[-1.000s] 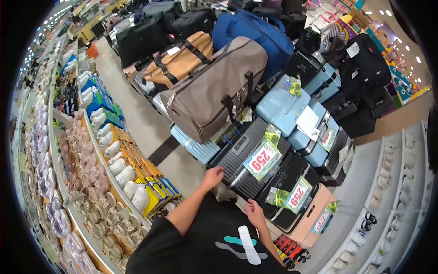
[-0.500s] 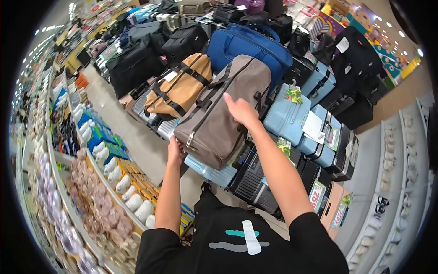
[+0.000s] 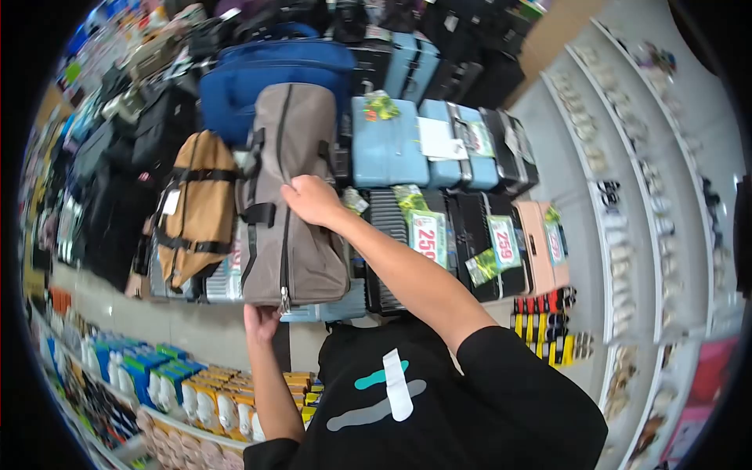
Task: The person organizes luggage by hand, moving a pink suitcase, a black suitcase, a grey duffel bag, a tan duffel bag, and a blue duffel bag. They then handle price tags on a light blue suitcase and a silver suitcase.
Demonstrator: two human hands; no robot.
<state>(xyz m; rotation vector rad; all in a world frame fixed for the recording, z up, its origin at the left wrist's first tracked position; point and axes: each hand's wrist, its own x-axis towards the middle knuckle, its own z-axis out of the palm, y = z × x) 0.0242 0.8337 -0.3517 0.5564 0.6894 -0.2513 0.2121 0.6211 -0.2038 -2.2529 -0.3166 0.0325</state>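
A grey-brown duffel bag (image 3: 309, 129) with a long dark zipper and black straps lies on top of the suitcases in front of me. My right hand (image 3: 313, 200) is closed on the bag's upper face beside the zipper, fingers curled against the fabric. At the near bottom corner, my left hand (image 3: 262, 319) grips the bag's lower edge, its fingertips partly hidden beneath. A tan duffel bag (image 3: 205, 196) with black straps lies just to the left. Behind stands a large blue bag (image 3: 227, 86). Under the near end, a light blue suitcase (image 3: 337, 304) shows.
Light blue suitcases (image 3: 388, 153) and black suitcases (image 3: 470, 223) with price tags stand to the right, beside a pink suitcase (image 3: 540, 243). White shelves (image 3: 583, 149) of shoes line the right side. More shoes on boxes (image 3: 204, 403) are at lower left. Black bags (image 3: 125, 188) fill the left.
My view has swung to the right, so the bags sit further left. My right hand has shifted from the duffel's right side to beside its zipper. The left hand stays at the near end.
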